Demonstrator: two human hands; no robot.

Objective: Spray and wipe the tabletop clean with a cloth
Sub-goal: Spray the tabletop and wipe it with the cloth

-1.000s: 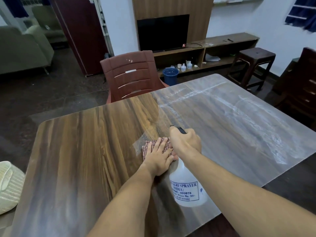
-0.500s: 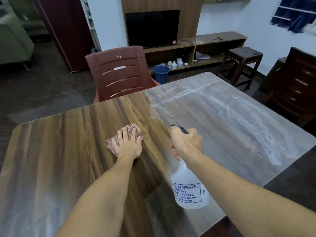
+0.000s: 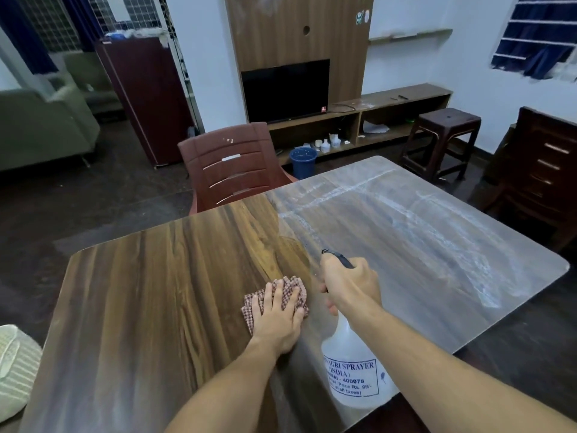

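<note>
Presently, left hand [image 3: 276,320] lay flat with fingers spread, pressing the checked cloth [image 3: 293,290] onto the worktop [image 3: 156,307]. Right hand [image 3: 349,284], just beside it, gripped the spray bottle [image 3: 352,373] by its neck, fingers curled round. Worktop beyond the right hand was whitish and streaked.

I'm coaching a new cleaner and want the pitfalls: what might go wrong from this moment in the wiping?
1. The translucent white plastic spray bottle in the right hand aims near the streak-free half of the dark brown wooden tabletop, so mist may re-wet it.
2. The left hand presses a bunched red-checked cloth; so small a pad may just smear the whitish streaks on the right half.
</note>
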